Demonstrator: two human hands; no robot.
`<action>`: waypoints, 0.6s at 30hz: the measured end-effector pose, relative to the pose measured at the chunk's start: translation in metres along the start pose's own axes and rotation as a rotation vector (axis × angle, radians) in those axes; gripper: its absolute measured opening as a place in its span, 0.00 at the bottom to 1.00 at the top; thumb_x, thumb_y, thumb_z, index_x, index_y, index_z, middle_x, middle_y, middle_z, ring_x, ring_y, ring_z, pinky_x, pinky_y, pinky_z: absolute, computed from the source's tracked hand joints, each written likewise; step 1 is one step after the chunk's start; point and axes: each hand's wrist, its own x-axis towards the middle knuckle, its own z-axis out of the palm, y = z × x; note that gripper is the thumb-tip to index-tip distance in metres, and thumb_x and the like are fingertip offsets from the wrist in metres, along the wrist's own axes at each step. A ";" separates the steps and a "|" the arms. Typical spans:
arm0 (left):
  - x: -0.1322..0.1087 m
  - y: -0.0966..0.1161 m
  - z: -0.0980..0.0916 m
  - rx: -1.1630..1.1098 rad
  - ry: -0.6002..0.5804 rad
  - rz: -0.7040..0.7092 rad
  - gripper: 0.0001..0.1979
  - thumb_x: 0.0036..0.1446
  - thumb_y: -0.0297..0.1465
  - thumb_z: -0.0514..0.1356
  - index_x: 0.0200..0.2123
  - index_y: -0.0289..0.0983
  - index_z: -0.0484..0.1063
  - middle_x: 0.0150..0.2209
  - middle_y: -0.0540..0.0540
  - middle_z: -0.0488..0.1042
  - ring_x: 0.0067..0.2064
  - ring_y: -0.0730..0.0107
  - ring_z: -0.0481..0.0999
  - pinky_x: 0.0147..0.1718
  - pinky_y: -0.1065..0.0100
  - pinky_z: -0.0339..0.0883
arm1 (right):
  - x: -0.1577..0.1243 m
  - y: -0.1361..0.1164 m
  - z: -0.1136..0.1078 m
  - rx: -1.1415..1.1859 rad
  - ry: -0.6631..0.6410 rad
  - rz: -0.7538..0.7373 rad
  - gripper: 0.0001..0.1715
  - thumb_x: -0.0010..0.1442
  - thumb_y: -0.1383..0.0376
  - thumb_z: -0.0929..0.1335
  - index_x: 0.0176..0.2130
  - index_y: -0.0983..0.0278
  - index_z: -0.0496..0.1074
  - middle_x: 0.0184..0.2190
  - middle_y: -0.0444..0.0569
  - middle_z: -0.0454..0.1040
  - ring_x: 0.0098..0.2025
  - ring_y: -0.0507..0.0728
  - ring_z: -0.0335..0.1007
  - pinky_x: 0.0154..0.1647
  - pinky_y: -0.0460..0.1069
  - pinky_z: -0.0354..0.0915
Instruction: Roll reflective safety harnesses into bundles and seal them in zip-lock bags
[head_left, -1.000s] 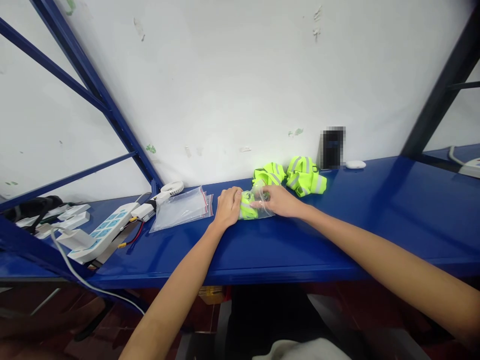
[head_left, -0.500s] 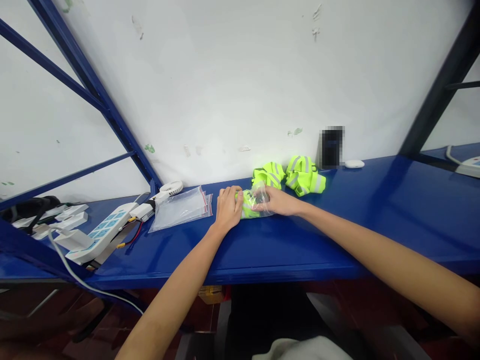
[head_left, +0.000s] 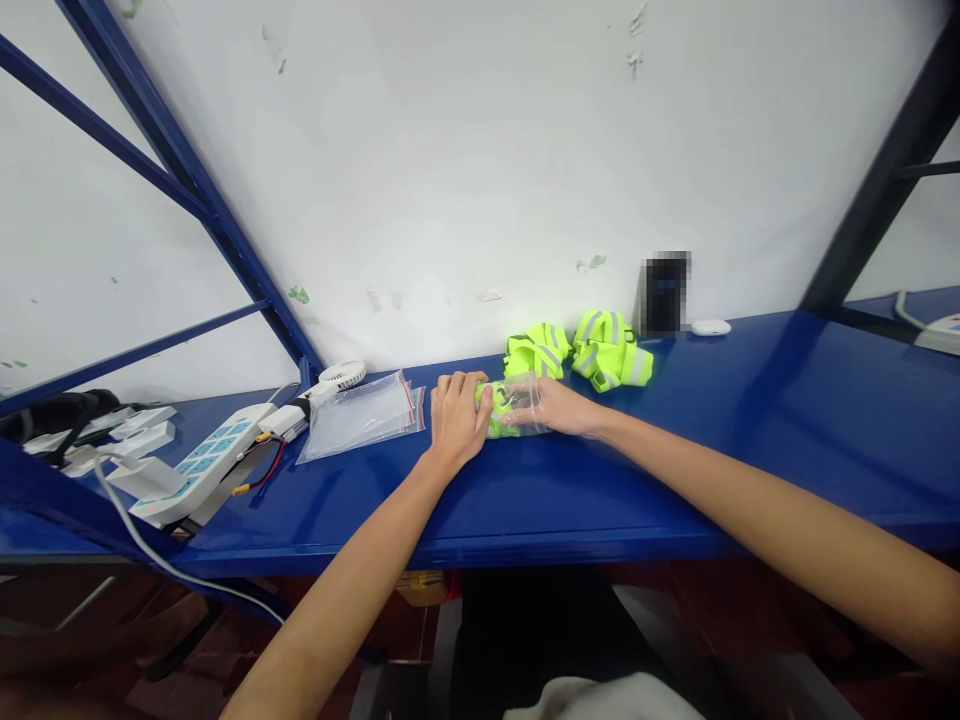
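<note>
A clear plastic bag [head_left: 534, 414] lies on the blue table with a folded neon-yellow reflective vest [head_left: 498, 408] inside it. My left hand [head_left: 458, 415] is closed over the bag's left end, thumb toward the vest. From the right, the fingers of my right hand [head_left: 555, 405] reach into the bag's open end and grip the vest's edge; the film partly covers them. Behind the bag sit two more bundled vests, one on the left [head_left: 537, 352] and one on the right [head_left: 611, 352], both with grey reflective strips.
Left of my hands lies a stack of flat zip bags [head_left: 360, 418] with red seals. Beyond it are a small white fan [head_left: 343, 374], a power strip [head_left: 206, 465] and cables. A dark blurred object [head_left: 664, 295] leans on the wall beside a white case [head_left: 709, 328].
My right hand stays in the bag's opening, its fingers slightly shifted around the vest. My left hand's thumb and the bag have moved a little to the right.
</note>
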 end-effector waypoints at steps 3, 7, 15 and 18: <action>0.000 0.002 0.000 -0.002 0.006 0.005 0.16 0.67 0.37 0.45 0.46 0.39 0.68 0.44 0.43 0.72 0.46 0.58 0.65 0.46 0.58 0.58 | 0.001 0.003 0.001 0.049 0.055 0.030 0.23 0.44 0.53 0.75 0.35 0.67 0.76 0.32 0.48 0.77 0.37 0.59 0.71 0.41 0.52 0.66; 0.000 0.004 0.001 0.009 0.001 0.006 0.16 0.67 0.37 0.45 0.47 0.38 0.68 0.44 0.44 0.73 0.46 0.60 0.66 0.47 0.60 0.58 | 0.001 0.005 0.002 0.102 0.016 0.063 0.23 0.45 0.53 0.74 0.34 0.68 0.76 0.32 0.48 0.76 0.37 0.59 0.70 0.41 0.52 0.65; -0.001 0.003 0.000 0.018 0.017 0.026 0.15 0.66 0.36 0.46 0.47 0.38 0.68 0.43 0.45 0.74 0.45 0.61 0.66 0.46 0.61 0.59 | 0.002 0.006 0.014 0.146 0.035 -0.005 0.24 0.47 0.52 0.73 0.38 0.67 0.76 0.34 0.48 0.77 0.39 0.60 0.71 0.43 0.52 0.65; -0.002 0.003 -0.006 0.043 0.014 0.040 0.16 0.66 0.36 0.46 0.47 0.37 0.68 0.43 0.44 0.73 0.45 0.60 0.66 0.46 0.60 0.59 | 0.002 0.010 0.016 0.085 0.077 0.009 0.23 0.47 0.52 0.74 0.34 0.68 0.76 0.31 0.48 0.76 0.37 0.60 0.71 0.40 0.52 0.66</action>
